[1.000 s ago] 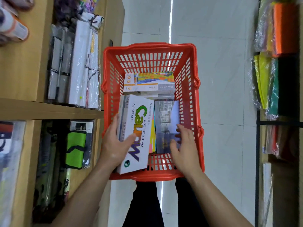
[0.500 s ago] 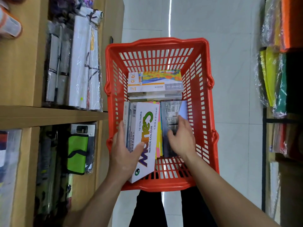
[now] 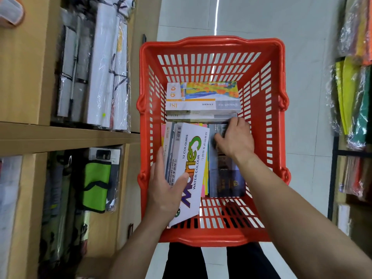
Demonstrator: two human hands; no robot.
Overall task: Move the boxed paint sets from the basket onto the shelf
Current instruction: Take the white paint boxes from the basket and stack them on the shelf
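Observation:
A red plastic basket (image 3: 213, 47) stands on the floor in front of me and holds several boxed paint sets. My left hand (image 3: 165, 188) grips a white Marie's water colour box (image 3: 189, 162), thumb on its face, with its near end tilted up at the basket's left. My right hand (image 3: 234, 140) has its fingers curled over the far end of a dark grey box (image 3: 225, 178) lying at the right. A stack of white boxes with a colourful painting (image 3: 203, 99) lies across the far part. A pink and yellow box edge (image 3: 205, 178) shows under the white one.
A wooden shelf unit (image 3: 60, 135) rises along the left, with wrapped white rolls (image 3: 104, 71) above and a green pouch (image 3: 96, 184) below. A rack of coloured paper packs (image 3: 354, 97) lines the right. Grey floor tiles (image 3: 251, 17) lie beyond the basket. My legs are below it.
My right hand slid forward along the dark grey box to its far end. My left hand kept its hold on the white box. The view moved closer to the basket.

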